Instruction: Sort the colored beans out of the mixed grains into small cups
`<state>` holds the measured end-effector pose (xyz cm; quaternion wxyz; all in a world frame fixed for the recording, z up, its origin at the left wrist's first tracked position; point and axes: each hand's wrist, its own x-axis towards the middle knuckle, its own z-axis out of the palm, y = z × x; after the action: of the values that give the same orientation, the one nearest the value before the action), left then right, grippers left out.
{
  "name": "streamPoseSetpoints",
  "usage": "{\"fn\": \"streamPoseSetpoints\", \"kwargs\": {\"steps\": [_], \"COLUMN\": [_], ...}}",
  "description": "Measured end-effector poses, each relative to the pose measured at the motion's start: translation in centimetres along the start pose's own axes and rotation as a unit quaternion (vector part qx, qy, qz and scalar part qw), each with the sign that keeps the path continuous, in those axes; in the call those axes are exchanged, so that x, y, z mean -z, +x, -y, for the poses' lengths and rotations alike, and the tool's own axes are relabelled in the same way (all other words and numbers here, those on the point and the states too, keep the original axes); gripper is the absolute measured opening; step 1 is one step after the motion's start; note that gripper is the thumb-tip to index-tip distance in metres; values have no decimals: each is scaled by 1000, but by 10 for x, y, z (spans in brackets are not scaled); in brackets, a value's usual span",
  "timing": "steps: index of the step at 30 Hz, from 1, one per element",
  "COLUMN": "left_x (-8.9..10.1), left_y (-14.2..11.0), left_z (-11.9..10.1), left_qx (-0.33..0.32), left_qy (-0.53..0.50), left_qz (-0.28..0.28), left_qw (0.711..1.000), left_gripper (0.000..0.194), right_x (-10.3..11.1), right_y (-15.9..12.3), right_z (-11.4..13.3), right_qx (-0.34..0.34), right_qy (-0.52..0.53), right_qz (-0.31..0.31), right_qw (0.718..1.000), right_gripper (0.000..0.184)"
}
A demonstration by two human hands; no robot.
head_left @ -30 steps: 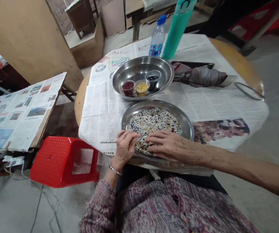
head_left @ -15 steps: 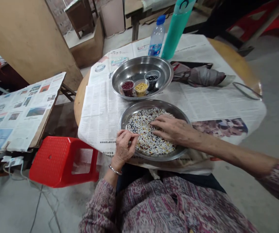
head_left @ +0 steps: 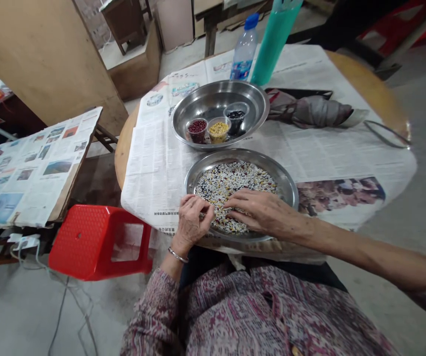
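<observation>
A round steel tray (head_left: 292, 190) in front of me holds a layer of mixed grains (head_left: 235, 178), white with black, yellow and dark red bits. My left hand (head_left: 191, 217) is at its near left rim, fingers curled in with the thumb against them; whatever they hold is hidden. Over the near right part of the grains lies my right hand (head_left: 259, 210), its fingers stretched out and a little apart, tips touching the grains. Behind stands a deeper steel basin (head_left: 213, 99) with cups of red beans (head_left: 197, 127), yellow beans (head_left: 218, 129) and black beans (head_left: 235, 116).
Newspaper (head_left: 146, 168) covers the round table. A water bottle (head_left: 243, 49), a green bottle (head_left: 276, 44), a grey folded umbrella-like bundle (head_left: 313, 110) and a thin dark loop (head_left: 387, 134) lie or stand beyond. A red stool (head_left: 83, 240) is at the left.
My right hand has drawn nearer to me across the grains, leaving more of the far part showing. My left hand stays at the rim. The view has shifted slightly.
</observation>
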<state>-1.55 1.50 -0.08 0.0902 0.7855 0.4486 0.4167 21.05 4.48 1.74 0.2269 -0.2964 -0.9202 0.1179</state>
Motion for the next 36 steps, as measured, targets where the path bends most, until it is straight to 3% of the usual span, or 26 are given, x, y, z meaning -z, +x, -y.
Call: {"fn": "streamPoseSetpoints", "kwargs": {"steps": [3, 7, 10, 17, 21, 23, 26, 30, 33, 36], "left_x": [1, 1, 1, -2, -1, 0, 1, 1, 1, 1], "left_y": [0, -2, -4, -4, -3, -2, -3, -5, -5, -5], "left_z": [-1, 1, 3, 5, 4, 3, 2, 2, 3, 2], "left_qx": [6, -2, -2, -5, -1, 3, 11, 16, 11, 3], "left_qy": [-17, -24, -19, -16, -22, -30, -31, -2, 10, 6], "left_qz": [-10, -6, 7, -18, -17, -22, -44, -65, -38, -28], "left_qw": [1000, 1000, 1000, 1000, 1000, 999, 998, 998, 999, 1000], "left_gripper": [5, 20, 23, 21, 15, 15, 17, 24, 26, 22], "right_x": [2, -2, -8, -8, -19, -27, -34, -30, -18, 1], "right_y": [-2, 3, 11, 32, 52, 61, 67, 54, 36, 18], "right_z": [2, 9, 1, -53, -52, -41, -21, -3, -6, -21], "right_qx": [27, 101, 117, -43, -110, -94, -17, 83, 115, 101], "right_qy": [-2, -9, -27, -83, -108, -92, -37, 22, 13, -34], "right_qz": [15, 65, 66, -45, -45, -33, 4, 52, 76, 62], "right_qw": [1000, 993, 991, 995, 987, 991, 999, 995, 990, 992], "right_gripper": [20, 17, 17, 28, 34, 36, 33, 20, 6, 11]}}
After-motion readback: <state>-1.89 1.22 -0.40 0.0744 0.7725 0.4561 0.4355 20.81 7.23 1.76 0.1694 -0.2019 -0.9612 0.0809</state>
